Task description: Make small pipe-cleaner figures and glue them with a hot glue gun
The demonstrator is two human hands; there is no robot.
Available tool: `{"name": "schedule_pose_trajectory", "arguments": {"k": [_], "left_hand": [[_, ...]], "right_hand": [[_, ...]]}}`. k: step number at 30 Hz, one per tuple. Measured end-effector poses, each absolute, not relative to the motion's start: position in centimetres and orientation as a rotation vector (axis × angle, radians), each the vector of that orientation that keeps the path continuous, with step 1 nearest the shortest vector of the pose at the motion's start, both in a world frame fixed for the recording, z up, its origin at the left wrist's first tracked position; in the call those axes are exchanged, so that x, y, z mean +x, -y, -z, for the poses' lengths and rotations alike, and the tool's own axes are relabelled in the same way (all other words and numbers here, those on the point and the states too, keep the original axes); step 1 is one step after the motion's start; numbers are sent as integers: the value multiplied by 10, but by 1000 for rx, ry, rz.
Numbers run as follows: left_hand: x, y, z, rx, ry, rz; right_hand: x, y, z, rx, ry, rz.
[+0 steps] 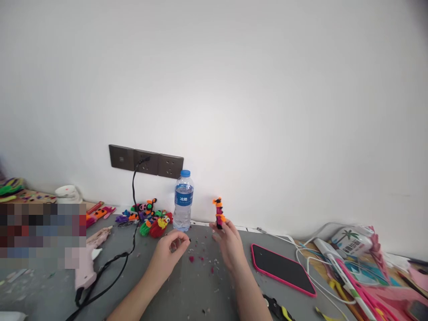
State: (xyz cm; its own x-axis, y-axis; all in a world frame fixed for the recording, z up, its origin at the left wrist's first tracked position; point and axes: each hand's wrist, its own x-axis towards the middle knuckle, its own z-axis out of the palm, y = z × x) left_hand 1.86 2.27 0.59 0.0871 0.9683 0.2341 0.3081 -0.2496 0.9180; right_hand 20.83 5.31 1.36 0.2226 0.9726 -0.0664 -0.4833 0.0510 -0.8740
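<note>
fingers of the right hand (230, 243) pinch an upright pipe-cleaner figure (219, 213), seemingly part-built; left hand (172, 249) fingertips curl together over scraps (200, 259), finished figures (150, 218) behind.

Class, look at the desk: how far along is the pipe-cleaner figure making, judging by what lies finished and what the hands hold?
Done: a heap of finished pipe-cleaner figures lies by the water bottle. In hand: the right hand holds an orange-and-pink figure upright; the left hand pinches something tiny. Left: trimmings litter the grey desk, and the glue gun lies aside.
</note>
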Motion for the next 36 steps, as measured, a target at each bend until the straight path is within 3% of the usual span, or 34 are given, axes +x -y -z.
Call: {"name": "schedule_pose_trajectory", "arguments": {"k": [13,23,36], "left_hand": [[19,-23,-7,1601,-1251,-1234],[15,-24,-14,1254,-1274,-1294],[19,-22,-15,1165,-1207,-1370]], "right_hand": [[212,-58,-8,-930,715,-1242],[205,-29,-37,-920,1370,-1198],[188,-28,-23,-967,1482,-1192]]}}
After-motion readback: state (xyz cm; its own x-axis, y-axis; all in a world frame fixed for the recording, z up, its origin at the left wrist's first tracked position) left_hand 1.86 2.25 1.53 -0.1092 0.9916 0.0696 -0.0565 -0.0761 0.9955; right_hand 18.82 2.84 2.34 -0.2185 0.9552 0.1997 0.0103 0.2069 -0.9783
